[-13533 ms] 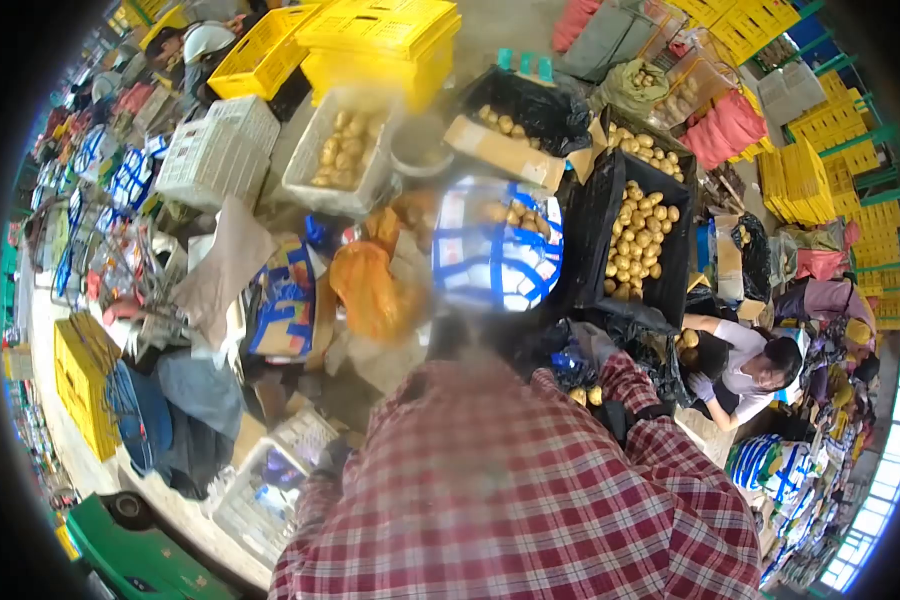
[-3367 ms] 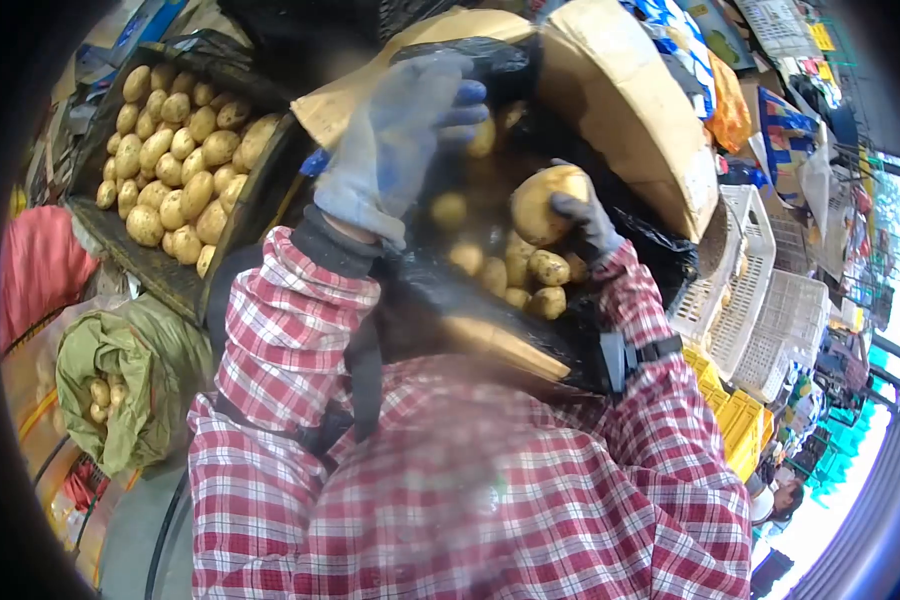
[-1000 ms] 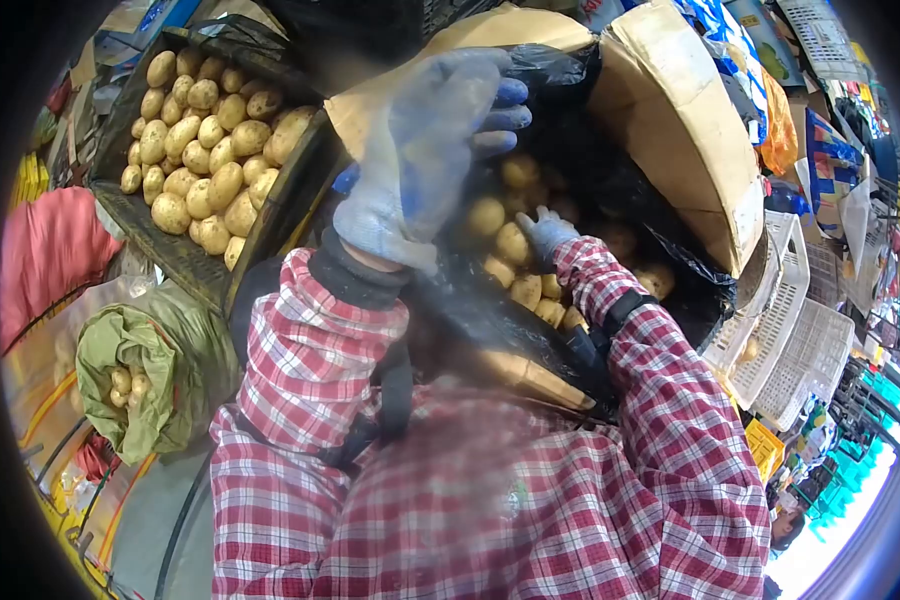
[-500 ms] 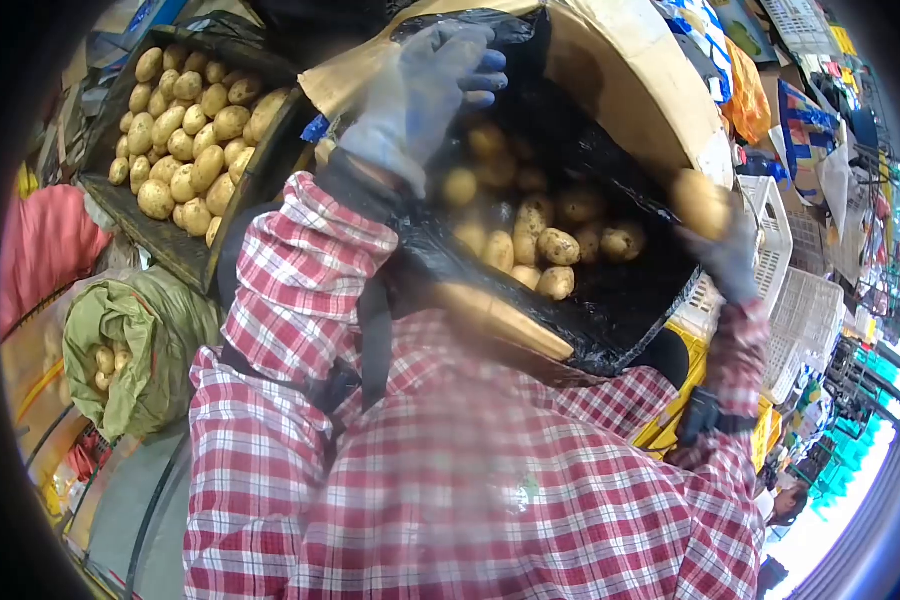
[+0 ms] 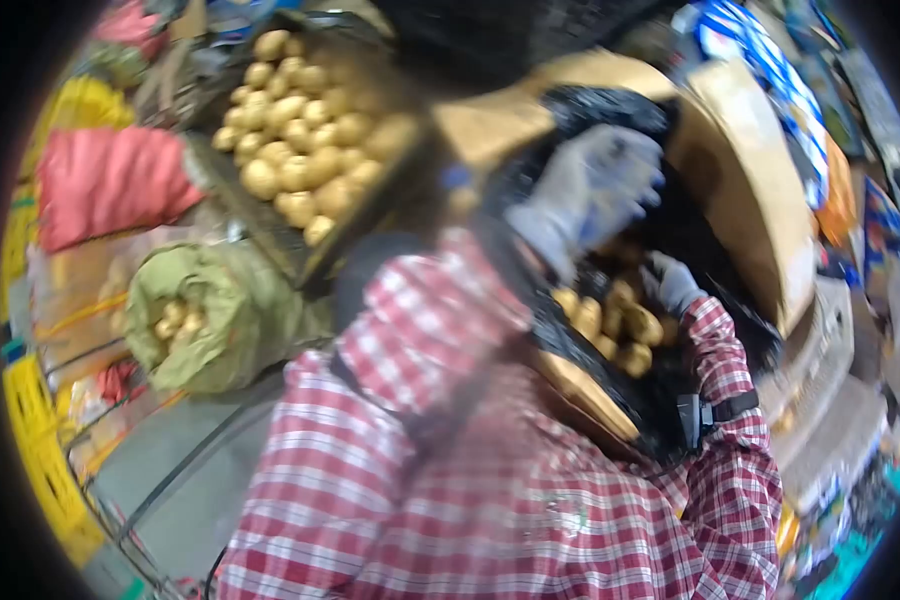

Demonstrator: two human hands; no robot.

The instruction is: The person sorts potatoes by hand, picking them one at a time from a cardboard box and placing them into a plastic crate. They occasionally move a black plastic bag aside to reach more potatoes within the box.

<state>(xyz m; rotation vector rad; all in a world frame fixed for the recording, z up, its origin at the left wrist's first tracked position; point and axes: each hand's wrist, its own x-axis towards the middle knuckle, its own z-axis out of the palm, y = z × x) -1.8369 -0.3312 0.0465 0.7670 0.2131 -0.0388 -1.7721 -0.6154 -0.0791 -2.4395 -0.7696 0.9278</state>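
Note:
Before me stands a cardboard box (image 5: 745, 170) lined with a black plastic bag (image 5: 605, 105). Several potatoes (image 5: 642, 325) lie in the bag, some with dark marks. My left hand (image 5: 592, 190), in a grey glove with blue fingertips, is over the box with its fingers apart and nothing seen in it. My right hand (image 5: 672, 283), also gloved, reaches down inside the bag beside the potatoes. Its fingertips are blurred and partly hidden, so whether it grips a potato does not show.
On the left a dark crate (image 5: 260, 215) is filled with potatoes. Nearer stands a green sack (image 5: 235, 340) with potatoes in its mouth, and behind it lies a pink sack (image 5: 115, 185). Pale plastic crates (image 5: 835, 400) stand at the right.
My right hand, which held a potato at the box's right side, has moved left and down into the bag. My left hand stays over the box. The whole view has shifted.

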